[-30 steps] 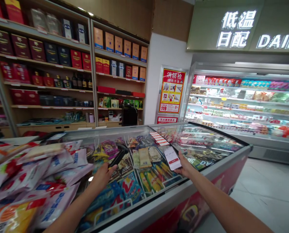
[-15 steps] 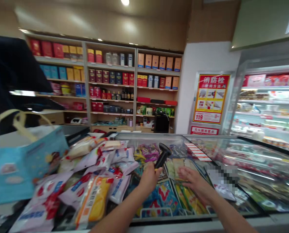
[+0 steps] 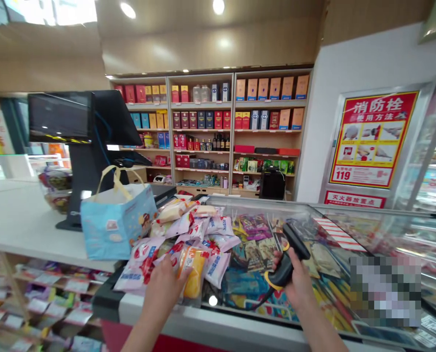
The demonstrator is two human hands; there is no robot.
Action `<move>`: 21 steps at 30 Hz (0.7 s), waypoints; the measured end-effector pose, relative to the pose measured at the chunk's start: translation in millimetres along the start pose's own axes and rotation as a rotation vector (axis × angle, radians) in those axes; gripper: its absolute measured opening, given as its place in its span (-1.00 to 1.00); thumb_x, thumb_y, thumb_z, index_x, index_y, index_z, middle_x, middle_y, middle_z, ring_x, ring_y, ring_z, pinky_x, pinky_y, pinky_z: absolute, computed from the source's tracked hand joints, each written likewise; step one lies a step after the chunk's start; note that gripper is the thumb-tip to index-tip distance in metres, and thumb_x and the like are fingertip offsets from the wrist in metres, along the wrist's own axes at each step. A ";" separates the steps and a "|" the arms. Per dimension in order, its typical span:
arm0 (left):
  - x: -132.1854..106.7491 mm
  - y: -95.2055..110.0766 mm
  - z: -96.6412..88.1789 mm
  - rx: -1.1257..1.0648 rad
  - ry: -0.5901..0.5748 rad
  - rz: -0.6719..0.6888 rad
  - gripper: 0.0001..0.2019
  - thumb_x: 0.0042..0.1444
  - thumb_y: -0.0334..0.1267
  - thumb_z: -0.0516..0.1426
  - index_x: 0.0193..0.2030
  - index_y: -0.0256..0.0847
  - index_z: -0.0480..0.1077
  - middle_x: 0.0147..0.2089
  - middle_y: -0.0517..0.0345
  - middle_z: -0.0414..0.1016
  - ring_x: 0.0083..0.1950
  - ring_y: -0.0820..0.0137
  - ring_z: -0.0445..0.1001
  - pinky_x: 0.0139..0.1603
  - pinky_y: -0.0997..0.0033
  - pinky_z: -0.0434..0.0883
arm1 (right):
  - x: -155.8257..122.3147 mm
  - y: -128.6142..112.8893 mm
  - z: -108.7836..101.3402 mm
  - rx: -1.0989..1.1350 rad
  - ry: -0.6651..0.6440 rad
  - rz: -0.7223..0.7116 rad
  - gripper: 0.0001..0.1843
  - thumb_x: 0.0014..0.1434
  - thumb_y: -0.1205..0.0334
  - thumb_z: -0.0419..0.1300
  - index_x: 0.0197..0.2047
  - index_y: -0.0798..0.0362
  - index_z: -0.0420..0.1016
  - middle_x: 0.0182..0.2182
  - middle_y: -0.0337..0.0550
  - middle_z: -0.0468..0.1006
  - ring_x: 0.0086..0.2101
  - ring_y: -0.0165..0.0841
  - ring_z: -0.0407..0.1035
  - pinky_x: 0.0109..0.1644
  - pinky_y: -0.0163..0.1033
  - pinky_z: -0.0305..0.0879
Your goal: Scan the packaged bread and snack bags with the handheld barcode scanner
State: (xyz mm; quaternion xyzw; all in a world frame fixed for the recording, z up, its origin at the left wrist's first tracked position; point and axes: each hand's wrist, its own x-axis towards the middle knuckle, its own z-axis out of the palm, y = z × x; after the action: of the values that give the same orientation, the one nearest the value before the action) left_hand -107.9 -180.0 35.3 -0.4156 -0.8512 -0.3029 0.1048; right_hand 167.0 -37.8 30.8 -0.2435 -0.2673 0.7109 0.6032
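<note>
Right hand (image 3: 294,281): grip closed round a corded barcode scanner (image 3: 286,264), nose raised clear of the glass freezer lid (image 3: 262,199); left hand (image 3: 163,296): grip spread, apparently steadying a yellow snack packet (image 3: 195,271) at the near edge of the heaped packets (image 3: 177,230) on the lid's left corner.

a shop: checkout screen (image 3: 60,116), barcode scanner (image 3: 286,268)

Snack packets (image 3: 181,249) heaped on the chest freezer's glass lid (image 3: 276,208), tote bag (image 3: 117,222) set just left of them on the table (image 3: 23,220), till screen (image 3: 60,117) stationed behind it, wall shelves (image 3: 201,103) beyond everything!
</note>
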 end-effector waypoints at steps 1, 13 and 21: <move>2.8 -6.4 -3.2 0.033 -0.077 -0.041 -0.47 0.08 -0.03 0.10 0.09 -0.39 0.25 0.05 -0.31 0.45 0.12 0.01 0.42 0.09 0.12 0.33 | -3.5 -6.4 -0.5 -0.007 -0.015 -0.027 -0.52 -0.12 0.00 0.43 -0.18 -0.04 0.39 -0.52 -0.34 0.54 -0.56 -0.44 0.39 -0.49 -0.34 0.39; 10.0 15.2 -18.2 0.062 -0.329 -0.054 -0.73 0.08 -0.15 0.13 -0.12 -0.24 0.32 -0.20 -0.03 0.55 -0.16 0.23 0.53 -0.21 0.39 0.33 | -13.1 -40.7 -18.8 -0.237 -0.005 -0.102 -0.48 -0.26 0.06 0.50 -0.26 0.05 0.42 -0.61 -0.30 0.49 -0.62 -0.43 0.31 -0.60 -0.36 0.30; 58.1 60.4 -36.6 0.178 -0.628 0.525 -0.47 -0.21 -0.41 0.30 0.00 -0.13 0.41 0.08 -0.04 0.50 0.12 0.12 0.44 0.11 0.27 0.32 | -11.9 -48.1 -4.9 -0.301 -0.096 -0.136 -0.48 -0.22 0.05 0.49 -0.22 0.08 0.46 -0.59 -0.28 0.50 -0.61 -0.42 0.33 -0.59 -0.34 0.30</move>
State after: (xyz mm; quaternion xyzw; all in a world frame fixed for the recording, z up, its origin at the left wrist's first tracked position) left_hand -100.8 -136.2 115.3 -0.6801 -0.7297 -0.0496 -0.0503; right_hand 207.1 -42.9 59.8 -0.2781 -0.4151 0.6312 0.5932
